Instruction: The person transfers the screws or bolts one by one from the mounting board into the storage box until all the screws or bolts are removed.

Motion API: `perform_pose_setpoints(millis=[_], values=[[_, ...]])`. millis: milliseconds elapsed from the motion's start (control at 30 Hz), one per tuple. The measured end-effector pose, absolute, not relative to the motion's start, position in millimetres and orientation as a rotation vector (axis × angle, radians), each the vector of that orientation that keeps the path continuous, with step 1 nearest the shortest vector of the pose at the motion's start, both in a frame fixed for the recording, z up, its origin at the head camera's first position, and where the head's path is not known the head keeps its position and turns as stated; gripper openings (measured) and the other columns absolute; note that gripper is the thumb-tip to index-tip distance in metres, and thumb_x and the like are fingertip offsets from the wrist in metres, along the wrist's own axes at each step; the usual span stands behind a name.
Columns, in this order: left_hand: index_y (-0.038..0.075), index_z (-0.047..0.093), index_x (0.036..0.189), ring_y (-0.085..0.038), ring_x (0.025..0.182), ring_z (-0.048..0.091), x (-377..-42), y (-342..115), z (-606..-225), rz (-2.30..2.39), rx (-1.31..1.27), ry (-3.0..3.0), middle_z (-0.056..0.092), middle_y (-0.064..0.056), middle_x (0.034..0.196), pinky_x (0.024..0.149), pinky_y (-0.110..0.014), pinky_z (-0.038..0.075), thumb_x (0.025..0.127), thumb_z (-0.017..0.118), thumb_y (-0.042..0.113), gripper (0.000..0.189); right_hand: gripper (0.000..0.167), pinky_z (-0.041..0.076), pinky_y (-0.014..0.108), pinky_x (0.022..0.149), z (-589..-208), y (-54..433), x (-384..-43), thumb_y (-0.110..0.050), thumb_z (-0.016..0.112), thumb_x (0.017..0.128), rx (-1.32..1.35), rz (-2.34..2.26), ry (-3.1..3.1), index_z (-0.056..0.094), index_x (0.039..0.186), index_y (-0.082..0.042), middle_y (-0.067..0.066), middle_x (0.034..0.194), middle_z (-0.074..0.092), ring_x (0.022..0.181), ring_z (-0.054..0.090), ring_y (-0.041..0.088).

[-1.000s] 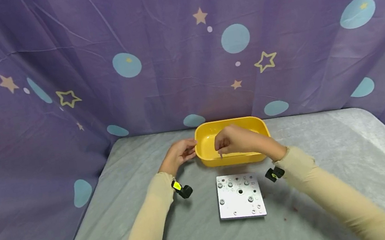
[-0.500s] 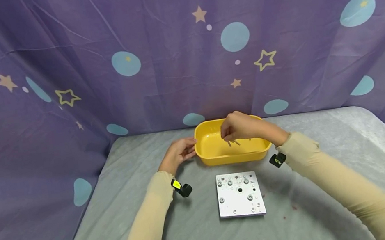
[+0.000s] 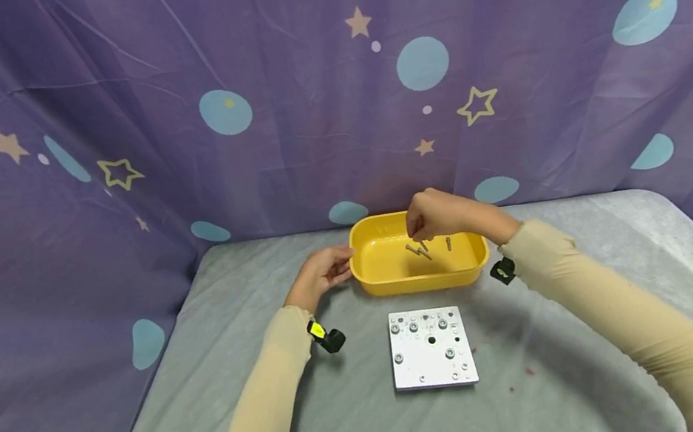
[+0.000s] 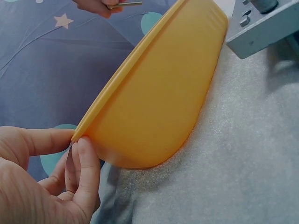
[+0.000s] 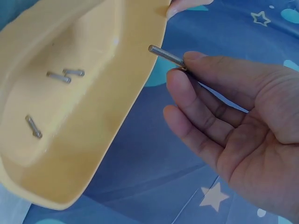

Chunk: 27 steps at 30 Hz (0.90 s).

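Observation:
A yellow plastic bin (image 3: 424, 283) stands at the back of the table. At its left end my left hand (image 3: 321, 273) grips the rim between thumb and fingers, as the left wrist view shows. My right hand (image 3: 437, 216) is over the back right of the bin. Between thumb and forefinger it pinches a metal screw (image 5: 166, 55), threaded end pointing out towards the bin. Loose screws lie on the bin's floor, among them one screw (image 5: 33, 127) apart from a pair. In front of the bin lies a silver metal plate (image 3: 426, 368) with holes and several socket-head screws in it.
A grey cloth (image 3: 324, 428) covers the table. Small reddish specks (image 3: 529, 371) lie on it to the right of the plate. Behind the table hangs a purple curtain (image 3: 294, 44) with stars and blue ovals. A small black camera sits on each wrist.
My right hand has moved back and to the right, from the bin's front rim to over its back right. Loose screws in the bin now show more plainly. The left hand stays at the rim.

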<state>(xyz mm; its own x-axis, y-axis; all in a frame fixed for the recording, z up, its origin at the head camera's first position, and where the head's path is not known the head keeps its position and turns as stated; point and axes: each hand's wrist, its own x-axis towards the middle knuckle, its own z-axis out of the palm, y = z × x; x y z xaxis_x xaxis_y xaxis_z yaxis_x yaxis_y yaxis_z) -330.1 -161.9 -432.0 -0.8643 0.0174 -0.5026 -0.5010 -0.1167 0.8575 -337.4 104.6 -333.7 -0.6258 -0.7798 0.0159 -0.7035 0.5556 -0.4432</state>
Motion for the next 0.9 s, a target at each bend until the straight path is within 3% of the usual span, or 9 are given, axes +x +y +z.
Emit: perform_pose_setpoints(millis=[467, 733, 900], values=[[-0.001, 0.057, 0.142, -0.006, 0.064, 0.059, -332.4, -163.0, -435.6, 2.042, -0.543, 1.803, 0.067, 0.004, 0.073, 0.06, -0.018, 0.057, 0.097, 0.065, 0.007, 0.046, 0.016, 0.059, 0.032, 0.066, -333.4, 108.8, -356.5, 0.006, 0.069, 0.088, -1.122, -0.522, 2.635, 0.079, 0.08, -0.004, 0.014, 0.079, 0.076, 0.062, 0.066, 0.016], [0.001, 0.067, 0.129, -0.006, 0.065, 0.061, -332.9, -163.9, -437.7, 2.047, -0.519, 1.812, 0.068, 0.003, 0.075, 0.064, -0.02, 0.058, 0.094, 0.07, 0.007, 0.036, 0.016, 0.059, 0.031, 0.067, -338.7, 109.6, -365.1, 0.005, 0.069, 0.089, -1.012, -0.469, 2.641, 0.08, 0.082, -0.005, 0.012, 0.079, 0.076, 0.067, 0.07, 0.027], [0.0, 0.058, 0.141, -0.005, 0.063, 0.059, -331.0, -162.4, -434.0, 2.03, -0.534, 1.809, 0.067, 0.006, 0.071, 0.062, -0.018, 0.057, 0.097, 0.066, 0.007, 0.045, 0.014, 0.059, 0.03, 0.066, -346.7, 108.7, -370.5, 0.005, 0.069, 0.089, -0.952, -0.433, 2.64, 0.079, 0.083, -0.004, 0.014, 0.08, 0.077, 0.07, 0.072, 0.03]])
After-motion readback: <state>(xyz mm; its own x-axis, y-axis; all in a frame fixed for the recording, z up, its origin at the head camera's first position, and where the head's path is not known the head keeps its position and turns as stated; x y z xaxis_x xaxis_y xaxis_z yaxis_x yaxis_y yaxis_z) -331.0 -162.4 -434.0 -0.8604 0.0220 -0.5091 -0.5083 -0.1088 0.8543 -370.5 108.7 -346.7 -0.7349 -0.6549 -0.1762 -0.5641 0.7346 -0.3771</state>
